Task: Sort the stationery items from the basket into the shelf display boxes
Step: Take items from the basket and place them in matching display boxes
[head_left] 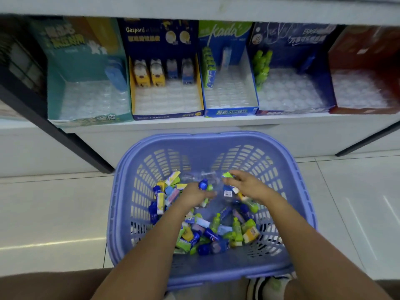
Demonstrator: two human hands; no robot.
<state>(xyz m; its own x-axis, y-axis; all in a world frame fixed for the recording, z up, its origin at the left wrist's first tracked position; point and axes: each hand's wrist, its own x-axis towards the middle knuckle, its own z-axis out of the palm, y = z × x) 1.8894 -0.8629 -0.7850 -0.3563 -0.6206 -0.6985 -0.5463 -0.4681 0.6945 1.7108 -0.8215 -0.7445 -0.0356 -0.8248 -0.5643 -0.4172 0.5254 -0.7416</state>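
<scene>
A lilac plastic basket (298,180) sits on the floor below the shelf, holding several small erasers (207,232) in blue, green and yellow. Both my hands are down inside it. My left hand (195,194) is closed around a small blue bottle-shaped eraser (203,184). My right hand (245,184) pinches a green and white boxed eraser (227,175) at its fingertips. On the shelf stand display boxes: teal (65,100), navy and yellow (200,98), blue and green (254,92), dark blue (313,61) and red (357,53).
Each display box has a clear bubble tray with a few items at the back. A black shelf post (71,141) slants down at the left. White floor tiles (54,213) surround the basket. My shoe (270,286) shows under the basket's near edge.
</scene>
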